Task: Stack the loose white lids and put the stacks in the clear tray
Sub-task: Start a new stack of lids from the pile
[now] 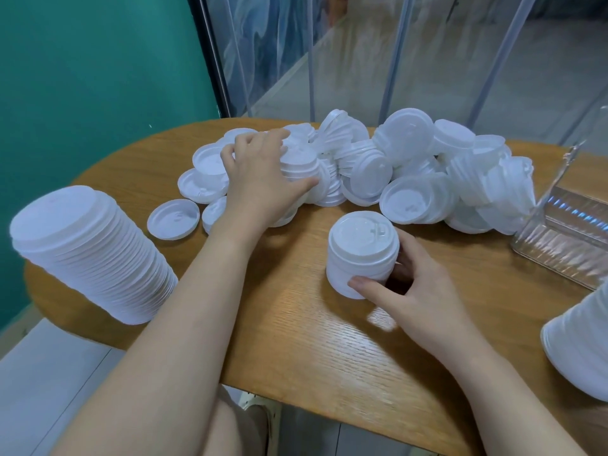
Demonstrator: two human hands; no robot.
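- Loose lids (378,172): heaped along the table's (296,340) far edge, some flat, some tipped on their rims, several half-nested already. Thin moulded plastic, so judged very light, springy, a bit slick; likely to skid or scatter under a careless push.
- Short stack (362,255): upright near the table's middle, well short of the tray (559,238) at the right edge.
- Right hand (418,291): thumb and fingers curled round the short stack's lower side wall, gripping it there.
- Left hand (263,179): spread over a clump of lids at the heap's left end, thumb hooked round the clump's near side, closing on it rather than lying flat.
- Tall stack (95,258): leaning near the left edge; another stack (582,350) at the right edge, partly out of view.
- Best hold, judged: around the rims from the sides, low down on a stack, with light squeeze only; hard pinching would probably flex the walls and pop nested lids apart.
- Tall columns probably bend and shear at mid-height; better carried with support at both ends.
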